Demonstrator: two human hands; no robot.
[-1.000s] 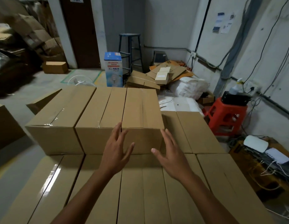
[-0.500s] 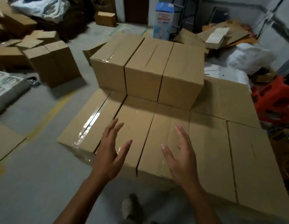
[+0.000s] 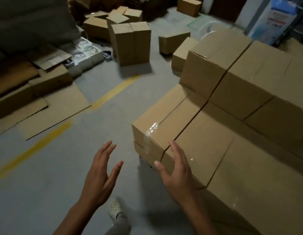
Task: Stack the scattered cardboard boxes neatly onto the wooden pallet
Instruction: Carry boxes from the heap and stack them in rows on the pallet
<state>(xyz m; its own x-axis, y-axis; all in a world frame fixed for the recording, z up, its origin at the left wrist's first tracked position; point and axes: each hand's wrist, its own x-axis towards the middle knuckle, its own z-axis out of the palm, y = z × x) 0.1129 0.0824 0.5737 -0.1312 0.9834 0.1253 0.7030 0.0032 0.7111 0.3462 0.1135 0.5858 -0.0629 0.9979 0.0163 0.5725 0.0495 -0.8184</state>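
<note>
Now my view has swung left, away from the stack of boxes [image 3: 215,150] I was facing a second ago, and toward the grey floor [image 3: 45,184]. Both hands have come off the upper row [image 3: 232,65], where they were pressed against a box. My left hand [image 3: 100,175] hangs over bare floor with straight, spread fingers, holding nothing. My right hand [image 3: 176,172] is also spread and holds nothing; it sits just beside the near corner of the stack, and I cannot tell whether it brushes the cardboard. The stack fills the right side: a flat lower layer with a second row along its far edge. The pallet beneath is hidden. Loose boxes remain well apart from the stack, among them an upright pair [image 3: 132,43] beyond a yellow floor line [image 3: 113,92] and a smaller box [image 3: 172,41] nearer the stack's far end. My shoe [image 3: 115,209] shows below my hands. I judge the last box is settled and I am turning to fetch another.
</note>
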